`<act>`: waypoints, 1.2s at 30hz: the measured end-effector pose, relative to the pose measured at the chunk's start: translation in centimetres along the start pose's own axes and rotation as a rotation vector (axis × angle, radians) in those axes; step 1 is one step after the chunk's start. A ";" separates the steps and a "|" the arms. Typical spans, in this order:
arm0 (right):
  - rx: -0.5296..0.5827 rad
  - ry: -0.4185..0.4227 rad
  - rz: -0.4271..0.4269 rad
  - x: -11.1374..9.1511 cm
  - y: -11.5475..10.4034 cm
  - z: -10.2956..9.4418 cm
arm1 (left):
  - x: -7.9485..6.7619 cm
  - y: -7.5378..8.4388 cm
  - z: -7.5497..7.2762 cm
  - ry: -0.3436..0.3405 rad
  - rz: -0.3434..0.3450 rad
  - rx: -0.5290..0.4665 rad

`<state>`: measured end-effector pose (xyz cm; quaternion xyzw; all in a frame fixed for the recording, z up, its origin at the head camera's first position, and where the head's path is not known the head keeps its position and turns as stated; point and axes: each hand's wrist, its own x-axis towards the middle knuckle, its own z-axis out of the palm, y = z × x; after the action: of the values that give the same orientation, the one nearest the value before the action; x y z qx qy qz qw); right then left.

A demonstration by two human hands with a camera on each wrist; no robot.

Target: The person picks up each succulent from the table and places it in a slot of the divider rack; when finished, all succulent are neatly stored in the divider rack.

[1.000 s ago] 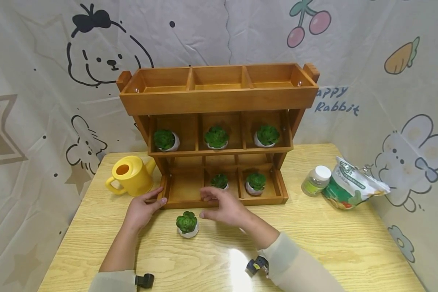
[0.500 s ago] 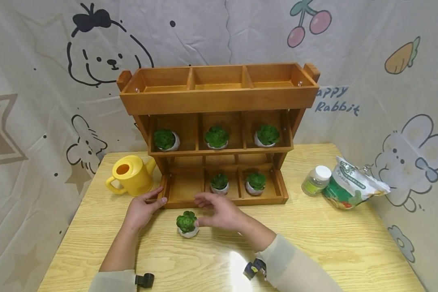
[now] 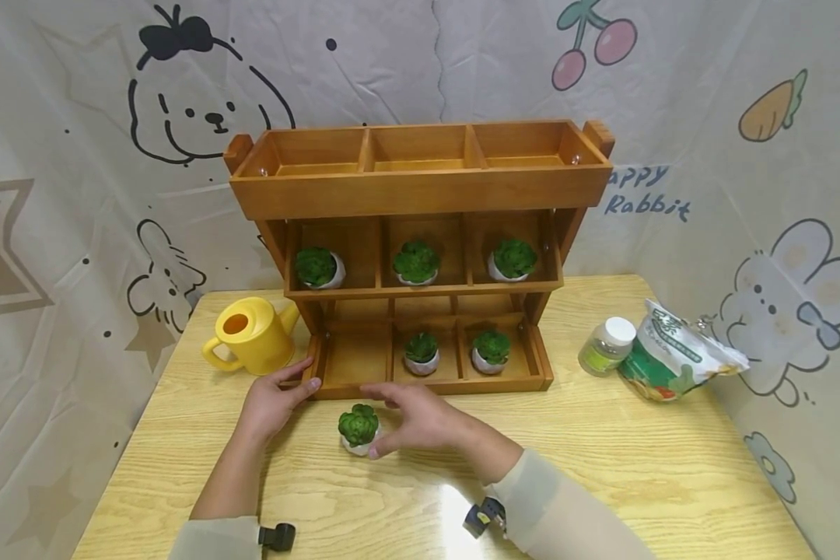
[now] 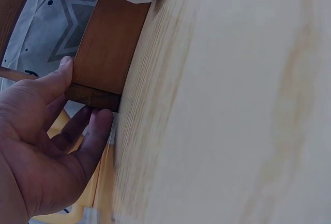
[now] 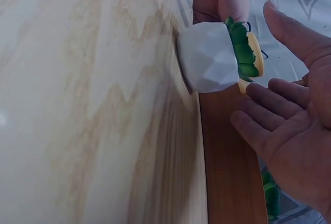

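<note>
A small potted succulent in a white faceted pot stands upright on the table before the lower left compartment. My right hand comes at it from the right. Its thumb and fingers are spread, with the thumb by the pot's side and the fingers close to the leaves in the right wrist view. My left hand holds the lower left front corner of the wooden plant shelf, thumb on one face and fingers at the end.
Succulents sit in all three middle-tier compartments and in the lower middle and right ones. A yellow watering can stands left of the shelf. On the right are a white-capped jar and a green-white bag. Patterned cloth hangs behind.
My right hand has moved left and toward me, from in front of the lower middle compartment to the loose succulent. The left hand stays on the shelf corner.
</note>
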<state>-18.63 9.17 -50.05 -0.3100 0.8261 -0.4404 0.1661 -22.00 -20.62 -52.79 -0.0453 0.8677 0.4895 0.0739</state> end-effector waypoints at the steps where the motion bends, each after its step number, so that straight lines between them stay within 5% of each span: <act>1: -0.012 -0.008 0.008 0.0 0.0 0.1 | 0.0 0.0 0.0 0.000 -0.002 -0.001; 36: -0.172 -0.021 0.039 1.9 0.1 2.0 | 0.1 -0.1 -0.1 -0.005 0.001 0.000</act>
<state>-18.98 6.73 -51.20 -0.3117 0.8648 -0.3612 0.1562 -22.06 -20.77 -52.88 -0.0438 0.8675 0.4896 0.0758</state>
